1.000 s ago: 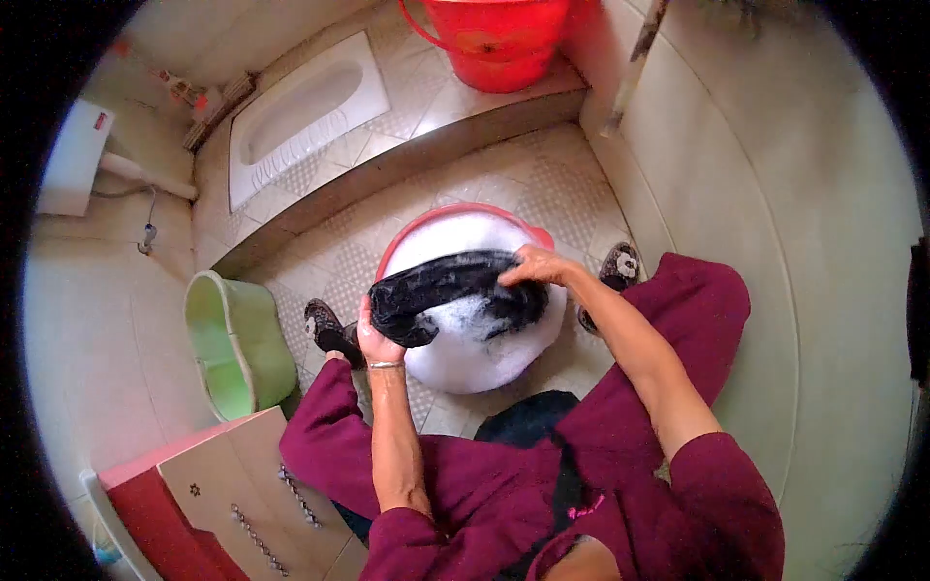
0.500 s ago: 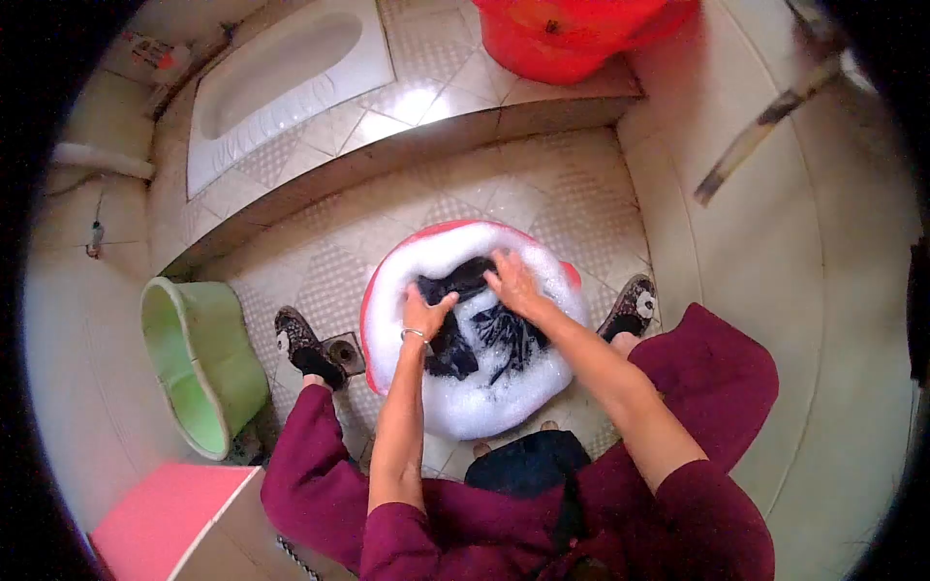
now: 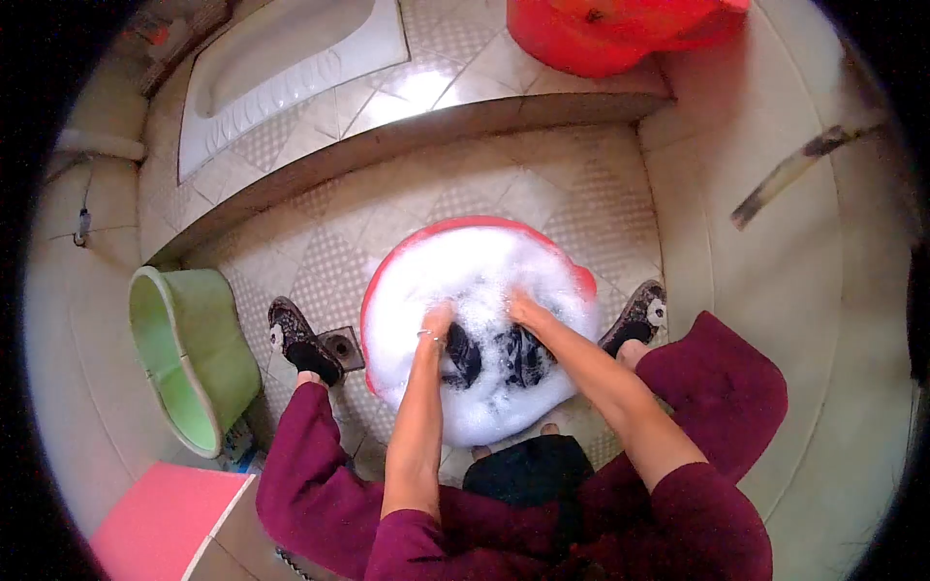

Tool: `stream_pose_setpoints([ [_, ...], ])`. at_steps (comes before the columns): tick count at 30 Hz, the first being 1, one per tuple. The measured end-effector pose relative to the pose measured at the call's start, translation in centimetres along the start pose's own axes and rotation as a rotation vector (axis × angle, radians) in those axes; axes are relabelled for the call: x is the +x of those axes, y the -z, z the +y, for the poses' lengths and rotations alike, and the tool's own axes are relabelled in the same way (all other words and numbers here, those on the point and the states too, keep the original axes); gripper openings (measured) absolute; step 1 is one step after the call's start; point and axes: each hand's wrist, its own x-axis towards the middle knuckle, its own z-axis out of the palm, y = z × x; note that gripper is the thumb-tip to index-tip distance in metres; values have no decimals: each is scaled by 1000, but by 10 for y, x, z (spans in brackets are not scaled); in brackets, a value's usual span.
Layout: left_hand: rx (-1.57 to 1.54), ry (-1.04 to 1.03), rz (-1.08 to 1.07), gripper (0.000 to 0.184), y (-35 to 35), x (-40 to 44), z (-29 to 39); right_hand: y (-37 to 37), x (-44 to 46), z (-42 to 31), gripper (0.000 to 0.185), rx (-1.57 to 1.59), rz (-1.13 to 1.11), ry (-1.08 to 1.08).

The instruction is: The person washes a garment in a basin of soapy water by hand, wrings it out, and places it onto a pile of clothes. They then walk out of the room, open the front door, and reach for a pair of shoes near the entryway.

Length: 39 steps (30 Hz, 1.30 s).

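A red basin (image 3: 588, 284) full of thick white suds (image 3: 475, 242) stands on the floor between my feet. Wet black cloth (image 3: 462, 360) shows through the foam in two dark patches, the second to the right beneath my right wrist. My left hand (image 3: 438, 318), with a bracelet at the wrist, is sunk in the suds at the upper edge of the left patch. Above the right patch, my right hand (image 3: 520, 308) dips into the foam too. Suds hide the fingers of both hands, so their grip on the cloth cannot be seen.
A green tub (image 3: 218, 339) lies on its side at the left, near a floor drain (image 3: 339, 349). Behind the basin runs a raised tiled step (image 3: 407, 136) with a squat toilet (image 3: 199, 145) and a red tub (image 3: 601, 48). A pink board (image 3: 165, 513) sits at lower left.
Both hands have gone from lying spread on the black cloth to being sunk in the suds, slightly nearer me. Foam now covers much of the cloth that showed before.
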Motion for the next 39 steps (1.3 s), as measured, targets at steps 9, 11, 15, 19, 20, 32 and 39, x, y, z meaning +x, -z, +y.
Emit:
stream_pose_setpoints([
  [9,-2018,-77,-289,50,62,-94,130,55,-152,-137,18,205,501,554],
  [11,-2071,-361,-534,41,32,-70,102,41,-155,-140,17,109,623,581],
  [15,-1743,-417,-129,35,-1,-67,86,38,-155,-129,24,40,861,494],
  [19,-1953,-13,301,27,22,-125,167,54,-102,-99,27,319,922,-183],
  [20,-1689,94,444,29,18,-125,166,72,-120,-109,28,492,834,-255],
  [32,-1497,-402,181,34,-2,-158,132,40,-121,-79,32,532,990,168],
  [39,-1740,-548,139,38,14,-173,115,37,-182,-122,23,716,800,370],
])
